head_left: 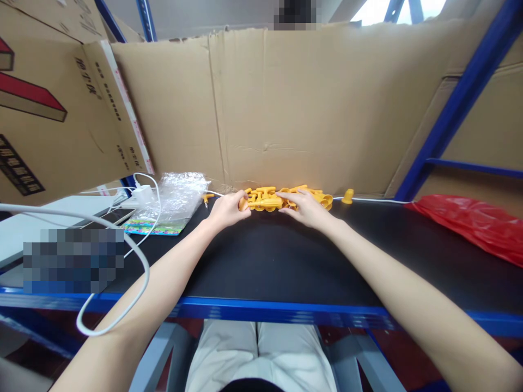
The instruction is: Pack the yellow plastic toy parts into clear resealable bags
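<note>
A heap of several small yellow plastic parts (267,198) lies at the far edge of the black table top (261,256), against the cardboard wall. My left hand (226,209) is curled at the heap's left end, its fingers closed on one yellow part. Over the right side of the heap rests my right hand (306,208), fingers stretched out and touching the parts. One lone yellow part (348,196) stands a little to the right of the heap.
A clear plastic bag (180,196) on a colourful card lies left of the heap. White cables (122,239), a charger and a phone are further left. A red plastic bag (469,226) sits at the right. Cardboard (306,109) walls the back; a blue shelf edge (245,310) runs in front.
</note>
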Demonstrator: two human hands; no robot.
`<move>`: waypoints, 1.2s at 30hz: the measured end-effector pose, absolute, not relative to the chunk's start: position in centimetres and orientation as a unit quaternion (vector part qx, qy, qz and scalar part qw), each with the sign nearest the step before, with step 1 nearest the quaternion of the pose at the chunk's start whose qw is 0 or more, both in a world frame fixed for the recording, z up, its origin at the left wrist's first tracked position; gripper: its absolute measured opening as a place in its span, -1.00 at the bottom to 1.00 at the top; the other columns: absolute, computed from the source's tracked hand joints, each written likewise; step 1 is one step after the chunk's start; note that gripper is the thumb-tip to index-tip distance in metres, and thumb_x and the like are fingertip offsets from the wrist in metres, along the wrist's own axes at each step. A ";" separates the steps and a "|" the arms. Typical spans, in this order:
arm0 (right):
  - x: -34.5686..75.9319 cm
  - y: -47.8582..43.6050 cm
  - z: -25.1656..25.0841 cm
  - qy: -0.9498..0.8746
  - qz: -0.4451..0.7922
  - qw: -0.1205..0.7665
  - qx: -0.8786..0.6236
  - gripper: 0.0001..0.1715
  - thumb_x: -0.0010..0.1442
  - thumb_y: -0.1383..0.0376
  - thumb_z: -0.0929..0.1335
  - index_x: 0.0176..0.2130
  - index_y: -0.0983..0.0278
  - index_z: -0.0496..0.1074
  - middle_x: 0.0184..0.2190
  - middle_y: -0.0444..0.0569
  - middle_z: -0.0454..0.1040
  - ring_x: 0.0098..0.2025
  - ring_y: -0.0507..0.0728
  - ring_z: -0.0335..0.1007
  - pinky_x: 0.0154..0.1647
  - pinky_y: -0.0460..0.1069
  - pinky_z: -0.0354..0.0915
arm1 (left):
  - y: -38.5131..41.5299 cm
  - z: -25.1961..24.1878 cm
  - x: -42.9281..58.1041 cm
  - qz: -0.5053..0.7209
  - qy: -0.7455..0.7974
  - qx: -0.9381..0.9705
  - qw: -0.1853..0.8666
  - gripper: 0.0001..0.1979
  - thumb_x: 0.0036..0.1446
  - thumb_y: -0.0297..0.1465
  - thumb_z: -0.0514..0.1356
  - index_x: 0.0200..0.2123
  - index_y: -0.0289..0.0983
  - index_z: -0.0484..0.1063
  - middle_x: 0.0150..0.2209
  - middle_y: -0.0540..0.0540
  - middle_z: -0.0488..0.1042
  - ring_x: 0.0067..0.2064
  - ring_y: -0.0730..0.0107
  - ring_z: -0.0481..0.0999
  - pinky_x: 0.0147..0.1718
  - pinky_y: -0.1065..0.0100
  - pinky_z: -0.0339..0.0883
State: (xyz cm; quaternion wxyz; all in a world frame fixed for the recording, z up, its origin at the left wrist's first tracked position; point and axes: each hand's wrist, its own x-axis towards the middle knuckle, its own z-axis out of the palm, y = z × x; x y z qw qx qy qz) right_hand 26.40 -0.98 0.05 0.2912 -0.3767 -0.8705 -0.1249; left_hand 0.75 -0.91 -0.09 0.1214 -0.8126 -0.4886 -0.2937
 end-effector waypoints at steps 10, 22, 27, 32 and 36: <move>26.5 -1.2 0.2 -0.865 -0.125 0.291 -0.389 -0.49 0.17 0.17 0.32 0.09 0.28 0.34 -0.16 0.07 0.51 -0.13 0.21 0.41 -0.03 0.15 0.25 | -1.0 0.0 0.8 -0.288 -0.491 -0.813 0.118 -0.71 -0.05 -0.28 0.17 -0.21 -0.21 0.36 -0.44 0.00 0.47 -0.44 0.38 0.43 -0.47 0.43 0.16; 26.8 -0.8 0.1 -0.881 -0.085 0.297 -0.359 -0.46 0.11 0.18 0.37 0.08 0.26 0.35 -0.10 0.08 0.49 -0.10 0.20 0.43 -0.04 0.12 0.27 | -0.9 -0.1 0.9 -0.266 -0.497 -0.820 0.100 -0.71 0.00 -0.26 0.13 -0.18 -0.19 0.35 -0.41 -0.01 0.47 -0.39 0.34 0.47 -0.42 0.41 0.21; 26.9 -0.8 0.1 -0.882 -0.083 0.294 -0.358 -0.53 0.09 0.20 0.37 0.00 0.27 0.41 -0.11 0.06 0.50 -0.11 0.19 0.44 -0.05 0.10 0.29 | -0.5 -0.3 0.3 -0.229 -0.497 -0.836 0.030 -0.38 0.02 -0.05 0.11 0.13 -0.16 0.12 -0.28 -0.05 0.48 -0.30 0.27 0.49 -0.33 0.32 0.29; 27.0 -0.9 0.3 -0.865 -0.127 0.285 -0.393 -0.56 0.09 0.21 0.37 -0.03 0.30 0.42 -0.16 0.07 0.52 -0.16 0.21 0.45 -0.09 0.11 0.29 | 1.4 -1.4 -1.8 -0.209 -0.551 -0.807 0.037 -0.40 0.10 0.01 -0.02 0.11 -0.22 0.16 0.04 -0.20 0.35 0.05 0.13 0.36 -0.04 0.21 0.24; 26.9 -1.2 0.6 -0.840 -0.155 0.305 -0.420 -0.59 0.10 0.20 0.35 -0.06 0.33 0.42 -0.22 0.09 0.53 -0.20 0.21 0.45 -0.15 0.09 0.29 | 3.0 -2.7 -3.6 -0.115 -0.674 -0.726 0.077 -0.45 0.10 -0.14 0.01 0.07 -0.36 0.21 0.19 -0.35 0.16 0.19 -0.02 0.17 0.04 0.11 0.16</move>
